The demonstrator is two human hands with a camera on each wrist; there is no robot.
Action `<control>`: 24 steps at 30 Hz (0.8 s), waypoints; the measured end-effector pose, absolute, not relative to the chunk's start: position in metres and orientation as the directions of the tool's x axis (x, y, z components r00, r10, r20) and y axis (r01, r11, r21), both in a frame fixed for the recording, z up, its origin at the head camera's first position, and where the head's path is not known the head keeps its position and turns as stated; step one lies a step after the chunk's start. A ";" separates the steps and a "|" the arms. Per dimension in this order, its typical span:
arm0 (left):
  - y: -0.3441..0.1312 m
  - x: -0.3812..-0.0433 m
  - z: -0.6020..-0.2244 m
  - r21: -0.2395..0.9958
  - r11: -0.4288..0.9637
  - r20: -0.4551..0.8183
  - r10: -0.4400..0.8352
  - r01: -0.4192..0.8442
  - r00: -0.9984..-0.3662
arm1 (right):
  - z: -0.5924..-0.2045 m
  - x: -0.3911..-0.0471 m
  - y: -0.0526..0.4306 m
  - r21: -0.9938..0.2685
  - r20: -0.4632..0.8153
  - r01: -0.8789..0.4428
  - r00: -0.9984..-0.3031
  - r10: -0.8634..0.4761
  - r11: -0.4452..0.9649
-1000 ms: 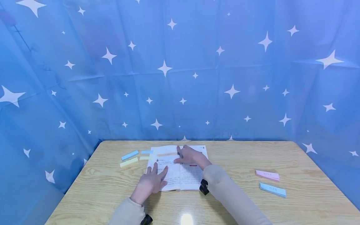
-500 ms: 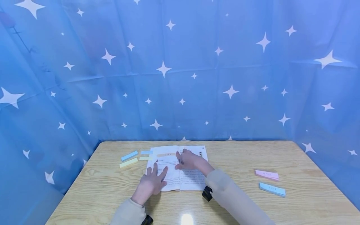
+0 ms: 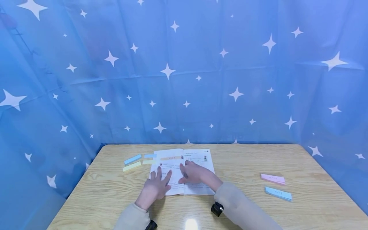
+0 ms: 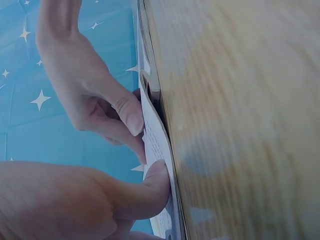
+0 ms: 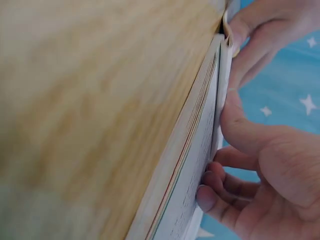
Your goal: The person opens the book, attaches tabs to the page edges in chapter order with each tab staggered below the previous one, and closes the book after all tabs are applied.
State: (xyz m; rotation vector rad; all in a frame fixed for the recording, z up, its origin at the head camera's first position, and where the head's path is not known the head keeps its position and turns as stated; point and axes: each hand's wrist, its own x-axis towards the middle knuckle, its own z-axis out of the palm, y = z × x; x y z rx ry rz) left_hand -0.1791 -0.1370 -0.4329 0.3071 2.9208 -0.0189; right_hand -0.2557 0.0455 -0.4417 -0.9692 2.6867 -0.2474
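An open book (image 3: 172,161) with printed pages lies near the far edge of the table. On its left page rests my left hand (image 3: 153,187), fingers spread and thumb out toward the gutter. My right hand (image 3: 196,172) touches the book at the gutter with thumb and forefinger; its other fingers bend loosely over the right page. In the right wrist view the stacked page edges (image 5: 187,135) show beside the right hand (image 5: 280,165). The left wrist view has the left thumb (image 4: 157,185) pressed on the page. Neither hand pinches a page.
Blue (image 3: 150,156) and yellow (image 3: 149,162) paper strips stick out at the book's left edge. Left of them lie a blue pad (image 3: 133,158) and a yellow pad (image 3: 132,166). A pink pad (image 3: 272,179) and another blue pad (image 3: 278,193) lie at right. A starry curtain (image 3: 201,95) hangs behind.
My right hand has slid down along the gutter toward me, uncovering the upper part of the right page. The left hand stays in place on the left page.
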 end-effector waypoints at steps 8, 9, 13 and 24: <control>-0.137 -0.179 -0.434 0.021 0.979 -0.202 0.201 0.200 -0.959 | -0.440 -0.234 0.049 -0.302 -0.154 -0.639 -0.699 -0.698 0.707; -0.136 -0.179 -0.434 0.025 0.980 -0.202 0.201 0.200 -0.959 | -0.440 -0.232 0.050 -0.311 -0.150 -0.642 -0.695 -0.703 0.701; -0.136 -0.179 -0.434 0.021 0.980 -0.200 0.200 0.200 -0.959 | -0.440 -0.223 0.054 -0.338 -0.130 -0.679 -0.652 -0.747 0.652; -0.135 -0.180 -0.434 0.033 0.978 -0.199 0.206 0.204 -0.958 | -0.440 -0.202 0.063 -0.404 -0.137 -0.682 -0.613 -0.778 0.609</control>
